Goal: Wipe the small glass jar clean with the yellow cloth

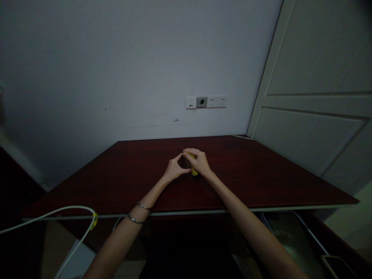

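Both hands together above the desk (139, 170).
Left hand (173, 169): grip curved round glossy dark object (183, 162); right hand (202, 162): grip closed about yellow object (194, 169).

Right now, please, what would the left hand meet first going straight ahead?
Curled around a dark object, the left hand would likely meet the yellow object in the right hand; depth is unclear.

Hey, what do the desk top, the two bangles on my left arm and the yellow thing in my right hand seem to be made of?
Desk top: probably wood-look laminate, dark red with faint streaked grain. Two bangles: likely metal, silvery with bright glints. Yellow thing: possibly plastic or foam, fairly even in colour, but your right hand hides much of it and the light is dim.
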The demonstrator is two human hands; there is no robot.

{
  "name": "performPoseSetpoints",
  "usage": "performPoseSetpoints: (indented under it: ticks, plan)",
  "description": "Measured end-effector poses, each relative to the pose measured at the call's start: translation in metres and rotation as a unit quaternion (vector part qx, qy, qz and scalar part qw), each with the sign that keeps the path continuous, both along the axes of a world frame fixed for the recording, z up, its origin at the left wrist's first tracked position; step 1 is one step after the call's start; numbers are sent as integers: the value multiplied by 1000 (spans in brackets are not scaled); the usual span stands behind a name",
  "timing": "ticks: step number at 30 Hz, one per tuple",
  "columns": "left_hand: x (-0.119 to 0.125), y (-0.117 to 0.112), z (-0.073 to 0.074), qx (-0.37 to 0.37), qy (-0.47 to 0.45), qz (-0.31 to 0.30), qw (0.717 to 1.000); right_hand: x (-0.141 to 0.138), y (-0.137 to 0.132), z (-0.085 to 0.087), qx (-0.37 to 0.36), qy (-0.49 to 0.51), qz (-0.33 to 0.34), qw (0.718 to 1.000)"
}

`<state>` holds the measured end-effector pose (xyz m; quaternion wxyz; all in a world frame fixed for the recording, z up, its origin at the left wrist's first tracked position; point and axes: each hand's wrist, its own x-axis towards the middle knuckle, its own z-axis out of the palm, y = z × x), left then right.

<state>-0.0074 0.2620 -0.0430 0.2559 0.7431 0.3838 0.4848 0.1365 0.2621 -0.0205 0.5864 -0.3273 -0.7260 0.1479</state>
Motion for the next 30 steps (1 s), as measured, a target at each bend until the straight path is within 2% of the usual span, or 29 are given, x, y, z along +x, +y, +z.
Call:
performPoseSetpoints:
  ticks: [3,6,11,13,15,18,21,23,28,30]
  plan:
    - [-2,2,-2,9,18,14,1000,0,-10,0,53,-63,19,996]
    - [-2,3,-3,15,14,7,1000,1,-10,0,58,-60,36,996]
    - [-1,5,-4,-28,-48,-35,998,0,5,0,-58,74,47,994]
    - [0,5,-5,-43,-67,-48,996,-2,6,-1,-69,96,42,992]
    - [0,7,-5,-49,-84,-50,994,-4,1,-2,-26,81,30,996]
    - [1,9,-5,-65,-126,-41,989,-5,-10,-4,60,7,30,998]
    - [3,10,-3,-87,-181,-44,979,-4,-14,-3,98,-39,53,993]
    - [4,9,-2,-108,-209,-51,971,-4,-10,-2,84,-12,61,995]
    - [4,7,0,-156,-258,-45,952,-8,8,3,-46,123,56,990]
    - [3,7,0,-160,-263,-41,951,-9,8,4,-65,144,55,986]
